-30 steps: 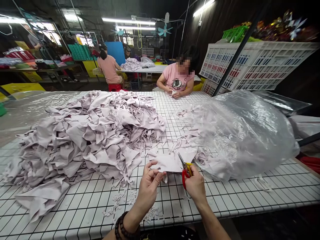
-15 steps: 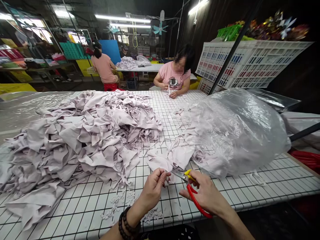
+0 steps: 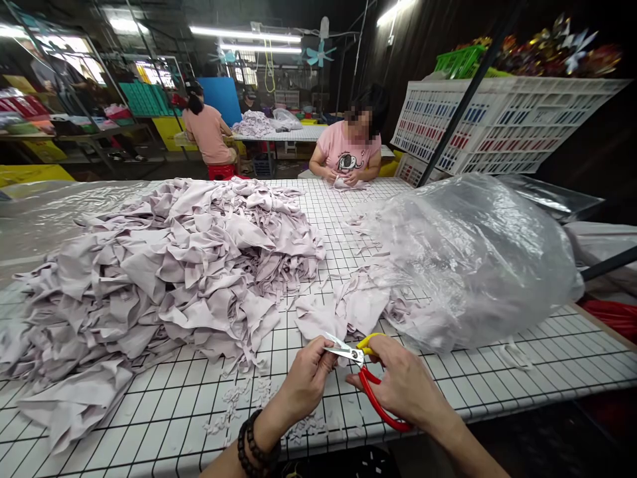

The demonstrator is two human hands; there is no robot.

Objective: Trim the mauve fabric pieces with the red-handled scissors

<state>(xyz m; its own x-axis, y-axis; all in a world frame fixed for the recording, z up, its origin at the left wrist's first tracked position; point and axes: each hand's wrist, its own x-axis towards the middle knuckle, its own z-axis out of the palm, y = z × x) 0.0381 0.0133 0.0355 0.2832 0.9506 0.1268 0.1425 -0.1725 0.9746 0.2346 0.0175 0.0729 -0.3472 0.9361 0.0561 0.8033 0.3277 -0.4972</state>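
My right hand (image 3: 405,385) grips a pair of scissors (image 3: 356,356) with one yellow and one red handle. Their blades are parted and point left, right at the fingertips of my left hand (image 3: 307,375). Those fingers are pinched on the near edge of a pale lilac fabric piece (image 3: 318,318), most of which lies flat just beyond them. The exact bit between the fingertips is hidden. A big heap of the same fabric pieces (image 3: 164,265) covers the table to the left. Small fabric clippings (image 3: 303,427) lie scattered near my left forearm.
A clear plastic bag (image 3: 488,265) with fabric bulges over the right side of the gridded table (image 3: 562,362). Across the table a co-worker (image 3: 348,156) handles fabric. White crates (image 3: 507,126) and a slanting dark pole (image 3: 455,119) stand at the right.
The scissors have gone from pointing up, away from me, to pointing left with handles spread. My left hand has closed into a pinch, and the fabric piece has been drawn nearer.
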